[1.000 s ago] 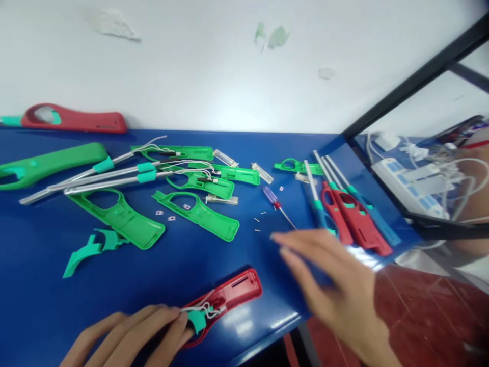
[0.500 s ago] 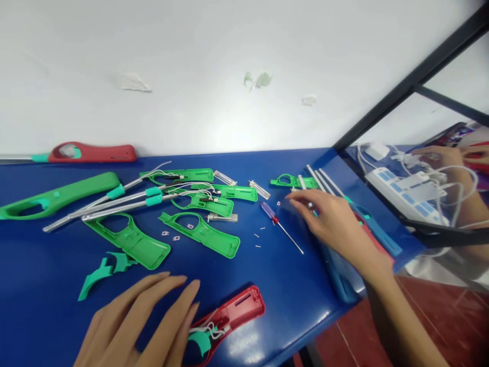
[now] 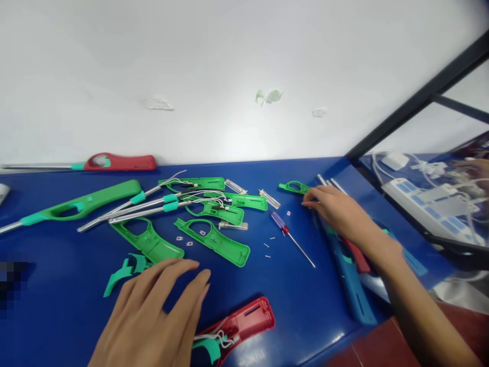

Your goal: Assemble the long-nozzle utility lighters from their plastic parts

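My right hand [image 3: 336, 209] reaches to the far right of the blue table, its fingers bent together beside a small green lighter half-shell [image 3: 293, 187]. Whatever is between the fingertips is hidden. My left hand [image 3: 156, 311] hovers palm down, fingers apart and holding nothing. Next to it lies an opened red lighter half [image 3: 256, 317] with white wires and a teal trigger inside. A screwdriver [image 3: 281, 223] with a purple and red handle lies at mid-table, near several tiny screws [image 3: 267, 245]. Below my right arm is a blue lighter [image 3: 353, 285].
At left are green half-shells [image 3: 217, 242], metal lighter tubes [image 3: 133, 211] with wires, clear fuel tanks [image 3: 269, 199] and teal triggers [image 3: 122, 275]. A whole green lighter [image 3: 91, 201] and red lighter [image 3: 122, 162] lie farther back. A black frame [image 3: 416, 104] and power strip [image 3: 431, 209] stand right.
The view has swung left, so everything appears shifted right and slightly lower. My right hand's fingers have drawn closer together beside the small green half-shell. My left hand stays open.
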`<action>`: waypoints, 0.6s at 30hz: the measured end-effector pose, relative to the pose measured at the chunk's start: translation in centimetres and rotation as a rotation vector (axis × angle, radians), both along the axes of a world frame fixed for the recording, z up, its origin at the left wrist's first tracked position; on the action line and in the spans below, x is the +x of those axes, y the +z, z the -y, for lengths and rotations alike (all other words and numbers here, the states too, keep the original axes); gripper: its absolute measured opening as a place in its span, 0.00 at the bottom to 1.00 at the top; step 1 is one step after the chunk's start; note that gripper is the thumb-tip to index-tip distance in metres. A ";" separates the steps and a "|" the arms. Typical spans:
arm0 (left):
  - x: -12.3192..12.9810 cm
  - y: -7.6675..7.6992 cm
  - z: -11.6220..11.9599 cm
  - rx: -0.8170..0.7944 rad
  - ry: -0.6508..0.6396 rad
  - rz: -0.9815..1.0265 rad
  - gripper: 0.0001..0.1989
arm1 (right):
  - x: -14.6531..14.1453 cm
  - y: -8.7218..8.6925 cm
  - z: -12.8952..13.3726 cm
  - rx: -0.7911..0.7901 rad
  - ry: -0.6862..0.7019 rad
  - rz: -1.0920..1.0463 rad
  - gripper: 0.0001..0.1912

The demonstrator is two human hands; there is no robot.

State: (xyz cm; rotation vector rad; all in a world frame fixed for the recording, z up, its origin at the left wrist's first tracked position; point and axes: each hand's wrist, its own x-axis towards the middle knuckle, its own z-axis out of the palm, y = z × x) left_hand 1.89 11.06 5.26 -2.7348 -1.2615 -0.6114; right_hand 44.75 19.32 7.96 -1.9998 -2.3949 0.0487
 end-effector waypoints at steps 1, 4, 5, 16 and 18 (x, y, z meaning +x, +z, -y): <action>0.3 0.5 -0.3 -0.018 0.041 -0.003 0.19 | 0.4 0.0 0.1 0.010 0.016 -0.023 0.15; 1.1 1.8 -2.0 -0.085 0.170 -0.031 0.18 | 1.9 -0.4 0.3 0.033 0.055 -0.090 0.20; 1.2 2.0 -2.6 -0.082 0.211 -0.031 0.18 | 2.4 -0.6 0.2 0.036 0.064 -0.109 0.21; 2.4 0.8 -5.3 -0.161 0.311 -0.100 0.14 | -2.0 2.3 1.6 0.244 0.040 -0.415 0.15; 2.6 0.8 -5.4 -0.166 0.325 -0.110 0.14 | -3.6 3.2 2.9 0.303 0.036 -0.471 0.13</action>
